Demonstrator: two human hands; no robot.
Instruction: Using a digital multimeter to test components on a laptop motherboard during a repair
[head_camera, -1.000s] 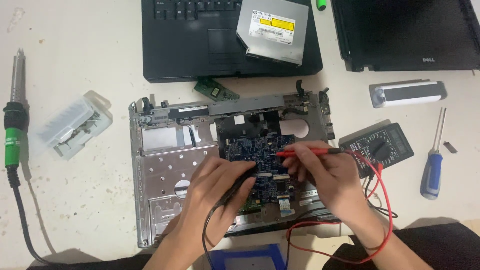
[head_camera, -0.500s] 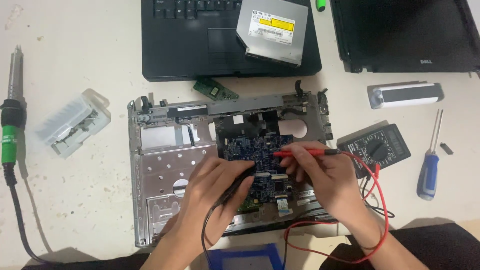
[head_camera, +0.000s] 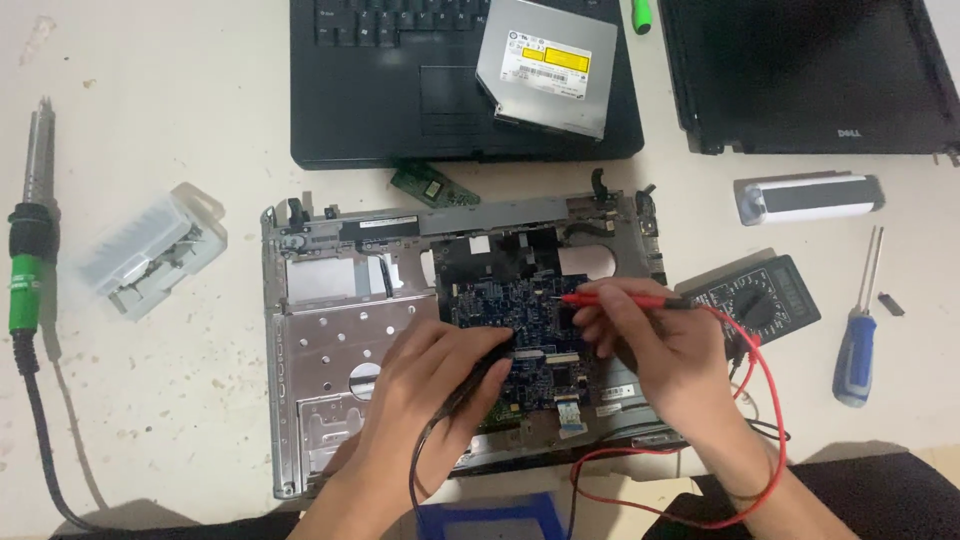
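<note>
— What's on the desk (head_camera: 150, 420)?
— A stripped silver laptop chassis (head_camera: 330, 350), blue circuit board (head_camera: 520, 320) bare in its middle.
— The hands?
— Left hand (head_camera: 430, 375) grips a black probe (head_camera: 470, 385) on the board; right hand (head_camera: 650, 345) pinches a red probe (head_camera: 625, 299).

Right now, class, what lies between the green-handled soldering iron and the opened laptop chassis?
A clear plastic case lies between the soldering iron and the chassis, seen in the head view.

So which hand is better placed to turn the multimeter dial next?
Right, probably. The right hand, holding the red probe, sits beside the multimeter. The left hand holds the black probe mid-board, farther away.
</note>
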